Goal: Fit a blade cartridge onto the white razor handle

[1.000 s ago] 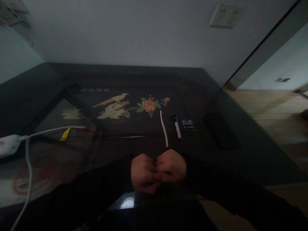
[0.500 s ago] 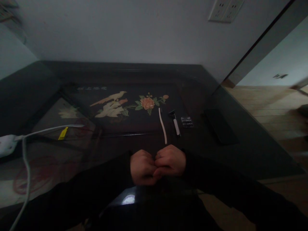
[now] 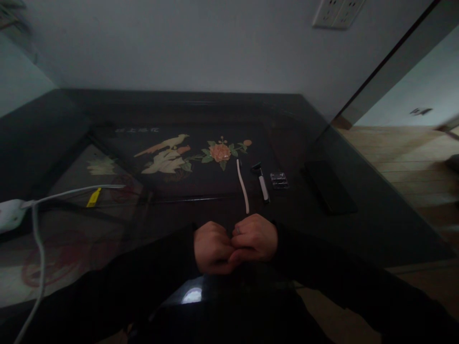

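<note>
My left hand and my right hand are held together at the near side of the dark table, fingers curled in and knuckles touching. Nothing shows between them. Just beyond my right hand lies a slim, slightly curved white handle, with a small dark patch by its far end; it looks like a toothbrush. To its right is a razor with a black head and a white-and-black handle. A small clear plastic case with dark strips inside sits right of the razor.
A flat black rectangular object lies farther right on the table. At left are a white power strip, its white cord and a yellow tag. Wall sockets are above the back edge.
Both hands stay pressed together in the same place, and the things on the table have not moved. Only the camera view has shifted very slightly.
</note>
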The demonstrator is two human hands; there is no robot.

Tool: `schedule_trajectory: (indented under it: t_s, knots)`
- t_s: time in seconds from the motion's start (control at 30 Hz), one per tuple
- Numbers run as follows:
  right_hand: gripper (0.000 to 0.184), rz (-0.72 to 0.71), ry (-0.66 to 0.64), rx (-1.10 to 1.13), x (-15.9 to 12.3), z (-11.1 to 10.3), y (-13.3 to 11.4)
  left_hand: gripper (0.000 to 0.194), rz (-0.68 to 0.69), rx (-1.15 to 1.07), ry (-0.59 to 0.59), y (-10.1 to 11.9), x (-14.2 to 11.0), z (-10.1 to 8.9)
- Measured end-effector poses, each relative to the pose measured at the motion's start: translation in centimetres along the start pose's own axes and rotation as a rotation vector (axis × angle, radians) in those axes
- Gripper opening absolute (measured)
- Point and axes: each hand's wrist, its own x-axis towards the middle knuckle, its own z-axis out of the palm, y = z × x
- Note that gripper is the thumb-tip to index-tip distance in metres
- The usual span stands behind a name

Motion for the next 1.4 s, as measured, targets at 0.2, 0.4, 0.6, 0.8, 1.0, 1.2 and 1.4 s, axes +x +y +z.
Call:
schedule_trajectory:
  t_s: [0.2, 0.4, 0.6, 0.8, 1.0, 1.2, 1.4]
  knots:
    - [0.067, 0.000, 0.008, -0.016, -0.03, 0.00, 0.06, 0.041, -0.006, 0.032, -0.005, -0.08, -0.14, 0.28]
    - [0.067, -0.003, -0.015, -0.033, -0.11, 0.09, 0.11, 0.039, -0.019, 0.032, -0.014, 0.00, -0.11, 0.10]
    - [0.065, -0.009, 0.017, -0.031, -0.06, 0.10, 0.13, 0.039, -0.007, 0.034, -0.009, 0.01, 0.09, -0.01]
    - [0.065, 0.010, -0.003, -0.030, -0.07, 0.07, 0.13, 0.038, -0.026, 0.038, -0.037, -0.03, -0.03, -0.04]
    - [0.063, -0.007, 0.026, -0.033, -0.08, 0.07, 0.18, 0.037, -0.017, 0.021, -0.026, -0.06, 0.06, -0.13]
    - [0.065, 0.001, 0.028, -0.045, -0.14, 0.31, 0.27, 0.035, -0.020, 0.065, -0.064, -0.08, -0.06, 0.00]
    - [0.065, 0.004, -0.002, -0.037, -0.16, 0.24, 0.34, 0.035, -0.017, 0.054, -0.070, -0.18, -0.12, -0.02]
